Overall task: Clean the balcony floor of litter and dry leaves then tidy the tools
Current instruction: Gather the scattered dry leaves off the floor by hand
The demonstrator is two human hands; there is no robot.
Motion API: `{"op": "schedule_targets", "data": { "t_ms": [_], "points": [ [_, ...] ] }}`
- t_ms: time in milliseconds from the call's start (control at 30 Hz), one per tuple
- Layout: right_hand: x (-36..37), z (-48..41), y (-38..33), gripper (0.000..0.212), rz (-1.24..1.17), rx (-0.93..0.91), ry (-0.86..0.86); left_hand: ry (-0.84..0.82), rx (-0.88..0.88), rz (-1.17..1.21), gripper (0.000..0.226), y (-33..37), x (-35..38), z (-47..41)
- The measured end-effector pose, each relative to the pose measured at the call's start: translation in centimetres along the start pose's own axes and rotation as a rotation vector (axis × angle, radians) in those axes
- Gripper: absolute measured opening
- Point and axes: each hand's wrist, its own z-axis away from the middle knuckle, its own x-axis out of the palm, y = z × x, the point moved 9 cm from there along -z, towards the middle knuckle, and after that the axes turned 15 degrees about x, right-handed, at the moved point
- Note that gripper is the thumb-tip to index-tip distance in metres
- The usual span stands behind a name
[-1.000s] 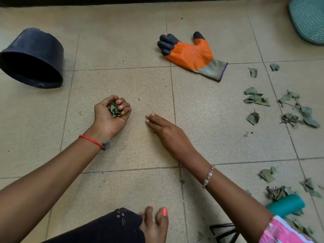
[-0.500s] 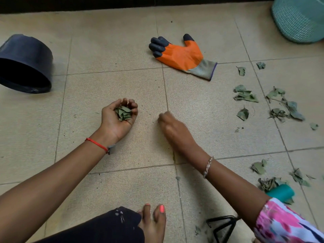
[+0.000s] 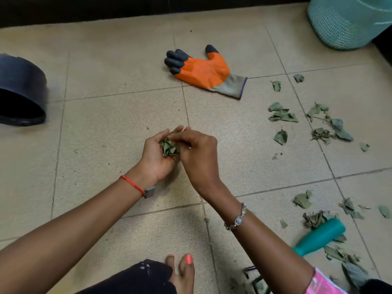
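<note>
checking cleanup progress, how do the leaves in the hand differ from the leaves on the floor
The leaves in the hand form one tight clump; the leaves on the floor lie scattered in patches. The leaves in the hand sit in the cupped left hand, the right hand touching them; the leaves on the floor lie untouched. Both look dry and grey-green.

orange/black glove (image 3: 203, 71), teal basket (image 3: 347, 22), green leaves (image 3: 168, 147), beige tiles (image 3: 118, 132)

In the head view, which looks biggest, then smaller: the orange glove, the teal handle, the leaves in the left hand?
1. orange glove
2. teal handle, although it is nearer the camera
3. leaves held in the left hand
</note>
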Motion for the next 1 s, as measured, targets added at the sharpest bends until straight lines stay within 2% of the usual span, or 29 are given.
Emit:
{"op": "schedule_targets", "data": {
  "t_ms": [133,233,300,433,600,700,867,933,1000],
  "points": [
    [-1.3,0.4,-1.0,0.013,0.146,-0.199,0.09,0.007,0.0,-0.091,0.044,-1.2,0.8,0.2],
    [-5.6,0.0,-0.3,0.014,0.068,-0.164,0.207,-0.012,-0.07,-0.07,0.041,-2.9,2.1,0.3],
    [-9.7,0.0,1.4,0.016,0.066,-0.064,0.347,-0.037,-0.113,-0.064,0.041,-4.1,3.0,0.3],
    [-16.9,1.8,6.7,0.032,0.119,0.287,0.579,-0.099,-0.157,-0.115,0.039,-6.5,4.7,0.0],
    [-19.6,5.9,12.3,0.073,0.275,0.699,0.664,-0.171,-0.218,-0.135,0.047,-9.9,7.4,-1.1],
    [-18.4,7.1,15.0,0.084,0.345,0.853,0.665,-0.2,-0.24,-0.172,0.045,-11.5,8.9,-1.6],
    [-17.2,3.6,15.9,0.085,0.498,0.864,0.703,-0.211,-0.215,-0.196,0.038,-12.6,10.6,-2.6],
    [-16.9,0.4,15.0,0.08,0.482,0.727,0.629,-0.24,-0.213,-0.22,0.045,-13.2,11.3,-2.9],
    [-17.0,-2.4,13.2,0.07,0.361,0.489,0.565,-0.261,-0.206,-0.236,0.054,-13.7,12.0,-3.3]
  ]
}}
